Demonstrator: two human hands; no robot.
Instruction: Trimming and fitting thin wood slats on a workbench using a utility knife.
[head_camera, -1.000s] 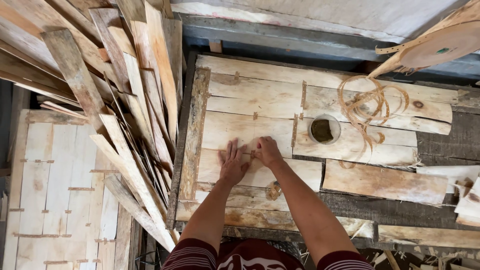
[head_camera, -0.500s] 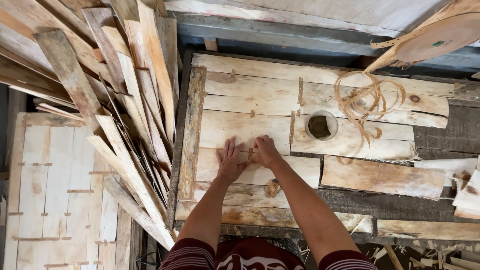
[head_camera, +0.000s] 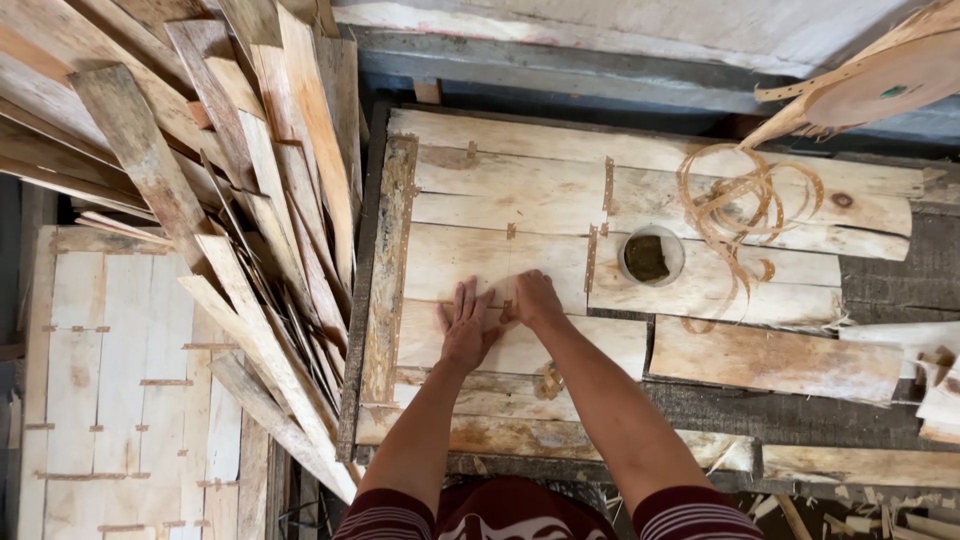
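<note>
My left hand (head_camera: 466, 328) lies flat, fingers spread, on a panel of pale wooden boards (head_camera: 500, 200) laid side by side on the workbench. My right hand (head_camera: 533, 298) is right beside it with fingers curled down, pressing at the seam between two boards; whether it pinches anything is hidden. A small round cup (head_camera: 651, 256) with dark contents sits on the boards to the right of my hands. Thin strips join the boards at several seams.
A heap of rough wooden slats (head_camera: 250, 200) leans at the left. Below it lies another joined board panel (head_camera: 110, 400). Curled wood strips (head_camera: 735, 205) lie beyond the cup. A loose plank (head_camera: 775, 358) rests at the right, and a wooden paddle shape (head_camera: 880, 85) hangs top right.
Both hands stay at the same seam; the view has shifted slightly. No object has visibly moved.
</note>
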